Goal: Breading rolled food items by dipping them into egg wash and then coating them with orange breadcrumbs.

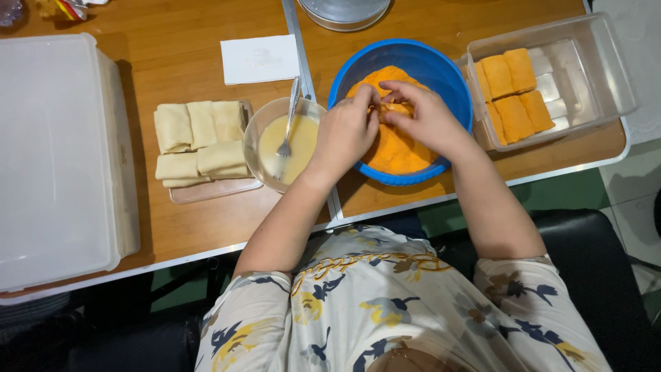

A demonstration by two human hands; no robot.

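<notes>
Fingers of the left hand [346, 131] and right hand [421, 116] close from opposite sides on a crumb-coated roll [394, 108] – lying crosswise between them in the blue bowl [441, 69].

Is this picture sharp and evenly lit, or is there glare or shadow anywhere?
Head view: mostly sharp, evenly lit from above; soft glare on the clear container; left hand and right hand shade the orange crumbs; table edges bow slightly, suggesting a wide lens.

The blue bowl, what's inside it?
The blue bowl holds orange crumbs. Both hands, left hand and right hand, press something crumb-coated there; they cover most of it, so its shape stays hidden.
</notes>
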